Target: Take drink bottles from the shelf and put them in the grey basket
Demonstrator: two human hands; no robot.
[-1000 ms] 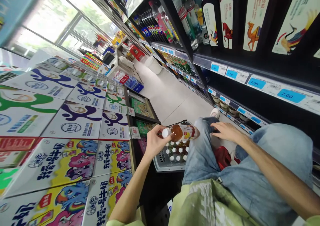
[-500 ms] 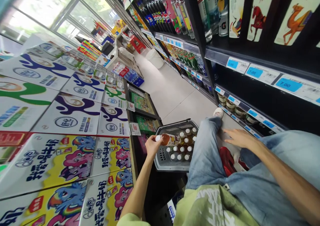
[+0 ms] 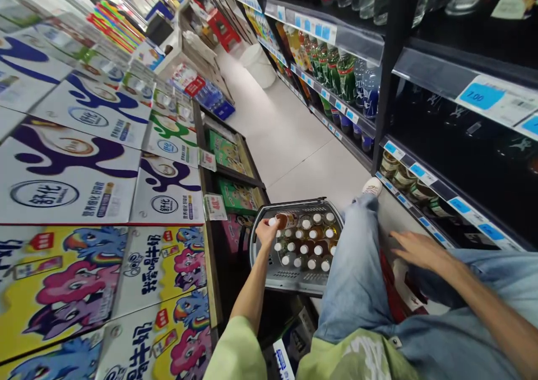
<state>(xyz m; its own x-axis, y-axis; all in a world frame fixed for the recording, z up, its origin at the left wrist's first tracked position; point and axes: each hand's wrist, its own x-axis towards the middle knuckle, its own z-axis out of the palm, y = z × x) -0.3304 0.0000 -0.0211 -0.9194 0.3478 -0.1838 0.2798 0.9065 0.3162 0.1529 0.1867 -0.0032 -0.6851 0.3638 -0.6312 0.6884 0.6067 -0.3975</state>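
Observation:
My left hand grips a bottle of amber drink near its white cap. The bottle is tilted and sits at the left side of a grey shopping basket, level with the other bottles there. Several upright white-capped bottles fill much of the basket, in rows. Beside my right leg, my right hand hangs with its fingers apart and nothing in it. Below that hand, a red and white thing is partly hidden between my legs.
Stacked milk cartons cover the display on the left. At right stand dark shelves with drink bottles, jars and price tags. Pale floor runs up the aisle to a white bucket and a red stool.
The held bottle has gone lower into the basket, with my left hand still on it. My view has shifted toward the basket and floor. My right hand stays beside my leg.

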